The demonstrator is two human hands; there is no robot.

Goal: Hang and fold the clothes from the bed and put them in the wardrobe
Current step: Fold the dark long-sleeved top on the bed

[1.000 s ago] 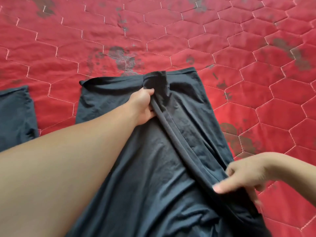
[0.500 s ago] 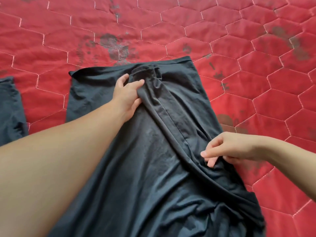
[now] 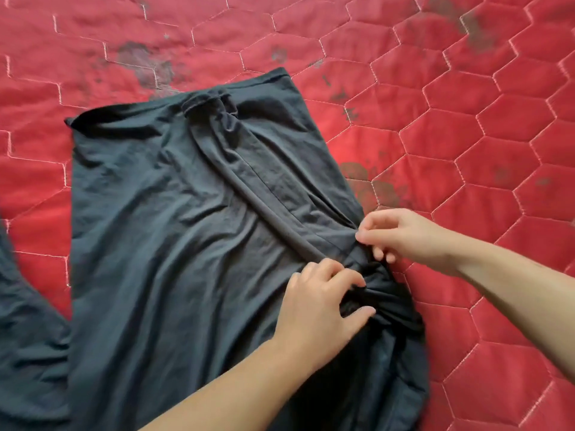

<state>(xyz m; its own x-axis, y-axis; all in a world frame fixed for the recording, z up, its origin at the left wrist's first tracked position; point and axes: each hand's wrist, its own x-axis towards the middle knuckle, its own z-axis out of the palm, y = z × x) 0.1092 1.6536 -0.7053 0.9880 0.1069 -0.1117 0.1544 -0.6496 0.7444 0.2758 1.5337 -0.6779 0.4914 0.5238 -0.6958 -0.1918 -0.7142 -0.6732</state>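
Note:
A dark grey garment [image 3: 161,231] lies spread on the red quilted bed cover [image 3: 466,135], with a folded sleeve strip running diagonally from its top hem toward the lower right. My left hand [image 3: 323,309] rests on the bunched cloth at the strip's lower end, fingers curled into the folds. My right hand [image 3: 404,236] sits just above and to the right, thumb and fingertips pinching the garment's right edge. Part of the same dark cloth [image 3: 28,337] trails off at the lower left.
The red bed cover has hexagon stitching and several worn dark patches [image 3: 149,63]. It stretches bare above and to the right of the garment.
My left hand has let go of the strip near the top hem and moved down to the bunched cloth beside my right hand. My right hand has shifted slightly along the right edge.

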